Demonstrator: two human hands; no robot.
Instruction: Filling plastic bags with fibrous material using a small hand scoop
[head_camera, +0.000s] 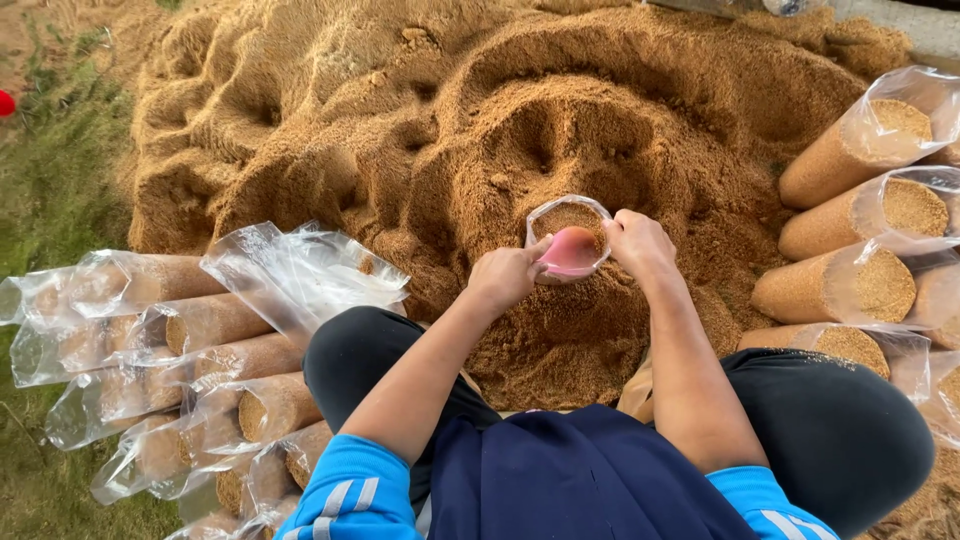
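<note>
I sit before a big heap of brown sawdust (480, 130). My left hand (505, 275) grips a small pink scoop (572, 250) at the mouth of a clear plastic bag (568, 212) that stands in the sawdust, partly filled. My right hand (640, 243) pinches the bag's rim on its right side and holds it wide. The lower part of the bag is hidden by both hands and the sawdust around it.
Several filled, cylinder-shaped plastic bags of sawdust lie stacked at the left (210, 380) and at the right (850, 215). Loose clear bag tops (300, 275) stick up by my left knee. Grass (50, 200) borders the heap on the left.
</note>
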